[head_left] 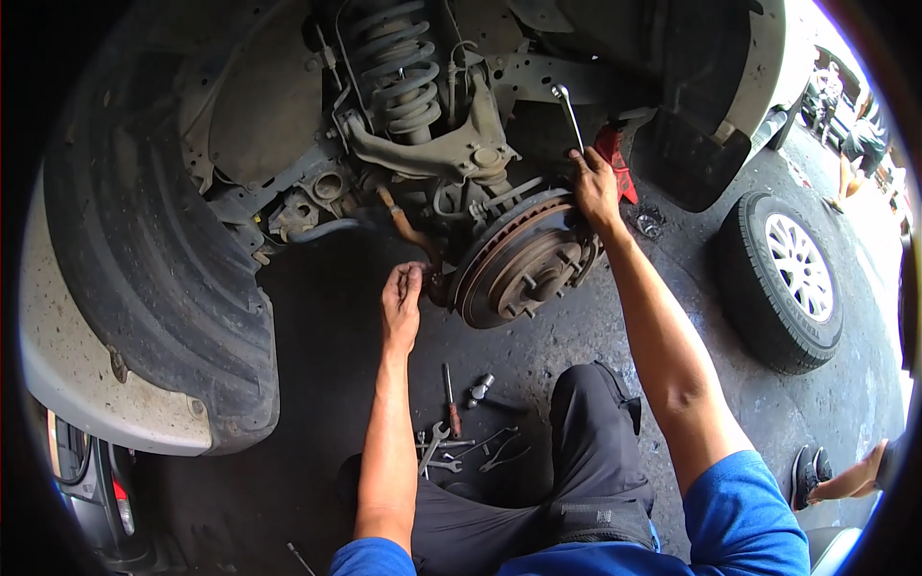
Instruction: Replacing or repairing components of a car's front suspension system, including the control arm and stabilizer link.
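My right hand is closed around a wrench, its ring end pointing up and away beyond the brake disc. That hand is just above the disc's upper right edge. On the disc's left side, my left hand has its fingers curled together beside the lower end of a rusty tie rod. Whatever those fingers may pinch is too small or hidden to tell. Wheel studs stick out of the hub. Above, a suspension arm sits below a coil spring.
A red jack stand stands behind my right hand. On the floor before me lie a screwdriver, a hammer, wrenches and pliers. To the right is a removed wheel; a person's shoes show nearby. The fender liner curves at left.
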{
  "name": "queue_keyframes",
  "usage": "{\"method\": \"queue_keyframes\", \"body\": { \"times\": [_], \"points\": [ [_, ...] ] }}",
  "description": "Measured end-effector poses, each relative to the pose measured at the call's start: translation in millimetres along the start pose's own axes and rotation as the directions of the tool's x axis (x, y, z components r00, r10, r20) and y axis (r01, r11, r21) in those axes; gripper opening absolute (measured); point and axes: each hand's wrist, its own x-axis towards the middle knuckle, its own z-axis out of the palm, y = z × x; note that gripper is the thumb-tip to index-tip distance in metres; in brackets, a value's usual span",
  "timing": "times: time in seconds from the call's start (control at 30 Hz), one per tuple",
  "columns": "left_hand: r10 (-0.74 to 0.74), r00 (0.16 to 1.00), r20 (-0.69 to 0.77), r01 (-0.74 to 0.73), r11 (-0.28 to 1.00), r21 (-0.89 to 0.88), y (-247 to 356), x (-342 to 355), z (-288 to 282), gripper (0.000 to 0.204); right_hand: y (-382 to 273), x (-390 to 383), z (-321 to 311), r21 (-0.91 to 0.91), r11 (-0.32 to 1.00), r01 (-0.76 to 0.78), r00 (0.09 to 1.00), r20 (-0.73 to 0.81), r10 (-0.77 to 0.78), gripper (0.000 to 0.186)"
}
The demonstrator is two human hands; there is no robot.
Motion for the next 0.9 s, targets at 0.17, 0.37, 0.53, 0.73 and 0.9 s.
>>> {"method": "queue_keyframes", "body": {
  "times": [0.17,0.37,0.53,0.73,0.9],
  "points": [
    [-0.029,0.97,0.242,-0.038,0.963,0.268,-9,0,0,0.033,-2,1,-8,0.014,0.993,0.12,0.992,-0.039,-0.119,0.023],
    [-0.174,0.984,0.037,0.174,0.985,-0.008,-9,1,4,0.017,-5,-3,7,0.051,0.998,0.04,0.992,-0.118,-0.034,0.027],
    [-0.231,0.942,0.243,0.25,0.967,-0.047,-7,4,6,0.018,-11,-2,-17,0.099,0.995,0.023,0.995,-0.094,-0.014,0.026],
    [-0.294,0.951,-0.096,0.302,0.949,0.086,-7,-6,13,0.045,-6,-6,-10,0.069,0.996,0.055,0.997,-0.067,-0.05,0.029],
    [-0.123,0.988,0.099,0.097,0.969,0.228,7,0,6,0.027,12,5,2,-0.408,0.817,0.407,0.905,0.058,-0.422,0.026]
  ]
}}
